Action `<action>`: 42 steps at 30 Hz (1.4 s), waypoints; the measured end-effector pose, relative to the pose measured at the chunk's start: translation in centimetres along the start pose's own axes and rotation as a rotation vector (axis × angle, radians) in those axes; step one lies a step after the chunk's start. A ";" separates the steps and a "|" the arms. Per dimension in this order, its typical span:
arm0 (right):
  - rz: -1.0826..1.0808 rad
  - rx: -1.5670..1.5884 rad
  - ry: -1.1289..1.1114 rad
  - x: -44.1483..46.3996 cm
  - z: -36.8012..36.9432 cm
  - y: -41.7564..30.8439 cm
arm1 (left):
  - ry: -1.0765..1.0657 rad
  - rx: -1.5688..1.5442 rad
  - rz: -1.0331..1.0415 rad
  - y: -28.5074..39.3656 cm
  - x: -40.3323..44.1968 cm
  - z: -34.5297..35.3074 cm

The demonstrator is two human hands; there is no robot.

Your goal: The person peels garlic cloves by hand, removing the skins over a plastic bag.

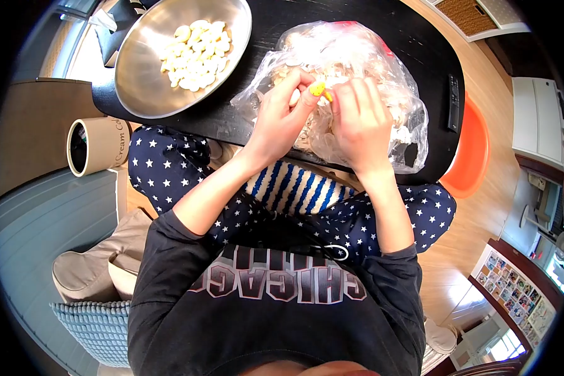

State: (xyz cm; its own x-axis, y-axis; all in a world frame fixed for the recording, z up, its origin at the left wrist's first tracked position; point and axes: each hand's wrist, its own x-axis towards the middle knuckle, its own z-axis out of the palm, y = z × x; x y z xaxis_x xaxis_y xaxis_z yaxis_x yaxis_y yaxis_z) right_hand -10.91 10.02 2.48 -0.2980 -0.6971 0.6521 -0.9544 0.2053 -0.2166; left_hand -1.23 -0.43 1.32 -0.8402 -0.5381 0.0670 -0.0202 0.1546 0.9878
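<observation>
My left hand (278, 120) is closed over the plastic bag, with a pale garlic clove (294, 98) showing between its curled fingers. A small bright yellow piece (318, 89) with dark specks covers the tip of the left thumb; I cannot tell exactly what it is. Close beside it, my right hand (361, 122) has its fingers bent together, and whatever they pinch is hidden. Beneath both hands lies the clear plastic bag (413, 131), full of garlic and papery skins. Peeled garlic cloves (197, 55) sit in a wide steel bowl (133, 78) at the upper left.
The black table (266, 15) carries the bowl, the bag and a dark remote control (453, 103) near its right edge. An orange seat (473, 150) stands beyond that edge. At left is a cream-coloured bin (100, 147). A striped cloth (297, 188) lies between my legs.
</observation>
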 end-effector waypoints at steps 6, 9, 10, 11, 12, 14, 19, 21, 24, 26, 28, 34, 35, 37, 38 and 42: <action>0.074 0.034 0.035 -0.5 0.4 -1.1 | 0.023 0.065 0.141 -0.2 -0.3 0.8; 0.145 0.115 0.048 -0.8 0.7 -1.4 | 0.100 0.034 0.142 -0.2 -0.6 1.5; 0.146 0.115 0.048 -0.9 1.0 -1.3 | 0.099 0.043 0.164 -0.2 -0.6 1.6; 0.100 0.077 0.086 -1.0 1.5 -1.0 | 0.097 0.053 0.187 -0.2 -0.6 1.6; 0.053 0.040 0.123 -1.0 1.7 -0.8 | 0.098 0.053 0.186 -0.1 -0.6 1.6; 0.072 0.066 0.102 -0.9 1.6 -1.1 | 0.060 0.076 0.163 0.0 -0.6 1.5; 0.200 0.216 0.154 -0.6 1.8 -1.8 | 0.104 0.126 0.241 -0.6 -0.7 1.9; 0.283 0.280 0.156 -0.6 1.6 -2.1 | 0.108 0.141 0.240 -0.7 -0.7 1.8; 0.427 0.354 0.059 -0.8 1.3 -2.5 | 0.106 0.190 0.274 -0.8 -0.6 1.9; 0.456 0.383 0.070 -0.9 1.2 -2.6 | 0.104 0.211 0.309 -0.8 -0.5 2.0; 0.484 0.411 0.080 -1.0 1.0 -2.6 | 0.097 0.243 0.327 -0.9 -0.5 2.0; 0.918 0.956 -0.110 -0.6 0.4 -1.7 | 0.040 0.146 0.277 -0.2 -0.6 1.9; 0.946 1.055 -0.079 -0.3 0.4 -1.7 | 0.015 0.019 0.191 0.0 -0.5 1.8; 0.968 1.160 -0.044 -0.6 0.9 -1.2 | -0.018 -0.179 0.036 -0.4 -0.4 1.8; 0.968 1.162 -0.043 -0.6 1.0 -1.3 | -0.053 -0.376 -0.123 -0.9 -0.3 1.8; 1.048 1.313 0.049 -0.4 0.8 -1.4 | -0.078 -0.962 -0.408 -0.6 0.2 1.8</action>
State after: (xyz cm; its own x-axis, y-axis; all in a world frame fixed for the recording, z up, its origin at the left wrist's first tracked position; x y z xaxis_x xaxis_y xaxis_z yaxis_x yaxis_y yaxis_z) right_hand -9.39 9.46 1.93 -0.7759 -0.6147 -0.1417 0.2949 -0.1548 -0.9429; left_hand -2.43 0.87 0.47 -0.8999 -0.3412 -0.2717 0.1010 -0.7690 0.6313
